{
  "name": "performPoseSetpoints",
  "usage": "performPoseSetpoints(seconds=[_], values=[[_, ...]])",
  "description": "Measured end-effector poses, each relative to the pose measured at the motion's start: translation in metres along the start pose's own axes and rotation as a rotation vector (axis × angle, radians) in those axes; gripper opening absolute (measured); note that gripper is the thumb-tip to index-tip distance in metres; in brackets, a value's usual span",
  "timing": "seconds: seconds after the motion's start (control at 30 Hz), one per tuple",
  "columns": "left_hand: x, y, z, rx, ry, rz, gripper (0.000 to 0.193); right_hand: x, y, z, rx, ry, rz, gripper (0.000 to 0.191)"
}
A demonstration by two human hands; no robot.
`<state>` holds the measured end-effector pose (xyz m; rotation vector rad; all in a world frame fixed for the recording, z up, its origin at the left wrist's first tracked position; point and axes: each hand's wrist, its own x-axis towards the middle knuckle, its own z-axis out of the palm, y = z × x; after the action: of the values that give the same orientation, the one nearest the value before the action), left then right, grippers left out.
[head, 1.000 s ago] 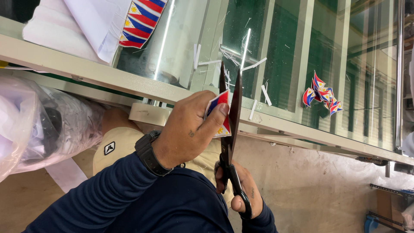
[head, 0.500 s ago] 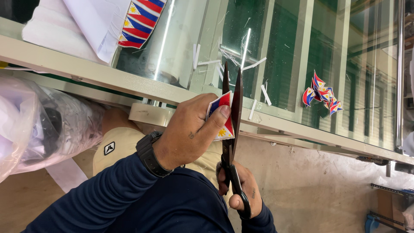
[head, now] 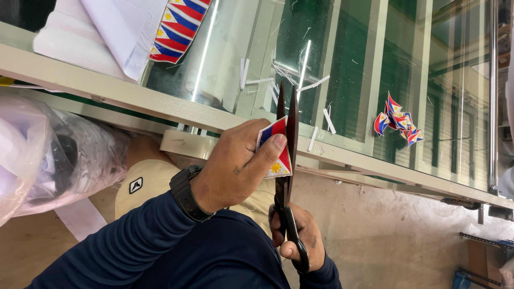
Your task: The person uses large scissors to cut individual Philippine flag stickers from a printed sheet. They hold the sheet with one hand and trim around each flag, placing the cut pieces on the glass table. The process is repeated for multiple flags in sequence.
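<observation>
near the middle of the frame the left hand [head: 235,166] pinches a small flag patch [head: 274,147] in red, blue and white with a yellow sun; the thumb lies across its face and the fingers are closed behind it. just right of that patch, touching its edge, run the blades of one pair of black scissors [head: 286,160], which point toward the top of the frame and look nearly shut. the right hand [head: 297,238] sits lower, below centre, its fingers threaded through the scissor handles and closed around them. a black watch [head: 187,194] circles the left wrist above a dark blue sleeve.

behind the hands a glass-topped table [head: 342,160] crosses the frame from upper left to lower right. on the glass at the right lies one small heap of cut flag patches [head: 397,120]; their number cannot be told. a strip of uncut flag patches [head: 176,29] lies at the upper left beside white fabric [head: 101,32]. thin white offcuts [head: 313,83] are scattered over the glass above the scissors. at the left edge a clear plastic bag [head: 48,155] holds something dark and white.
</observation>
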<state>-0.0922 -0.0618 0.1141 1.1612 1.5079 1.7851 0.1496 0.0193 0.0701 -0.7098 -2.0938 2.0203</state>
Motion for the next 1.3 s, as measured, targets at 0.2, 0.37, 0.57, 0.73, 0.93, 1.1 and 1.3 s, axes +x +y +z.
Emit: performPoseSetpoints(seconds=[0.2,0.37,0.57,0.73,0.93,1.1,1.3], values=[[-0.001,-0.002,0.001,0.001,-0.013,-0.03,0.041,-0.003,0.003,0.0,0.045,-0.016,-0.019,0.076],[-0.001,-0.005,0.0,-0.031,-0.033,-0.052,0.038,-0.005,0.013,-0.007,0.036,-0.022,-0.021,0.071],[-0.003,-0.015,-0.005,-0.161,-0.024,0.115,0.03,-0.006,0.02,-0.01,0.172,0.008,-0.047,0.065],[-0.003,-0.027,-0.002,-0.373,-0.068,-0.251,0.027,0.019,0.002,-0.018,0.032,0.21,-0.11,0.057],[0.001,-0.03,-0.003,-0.133,-0.585,-0.548,0.028,0.07,-0.03,-0.031,0.058,0.259,-0.217,0.044],[0.005,-0.027,-0.015,0.105,-0.579,-0.623,0.033,0.081,-0.045,-0.026,-0.111,0.22,-0.194,0.038],[-0.022,-0.038,-0.006,-0.389,-0.239,-0.389,0.046,0.083,-0.038,-0.016,0.001,0.369,-0.25,0.033]])
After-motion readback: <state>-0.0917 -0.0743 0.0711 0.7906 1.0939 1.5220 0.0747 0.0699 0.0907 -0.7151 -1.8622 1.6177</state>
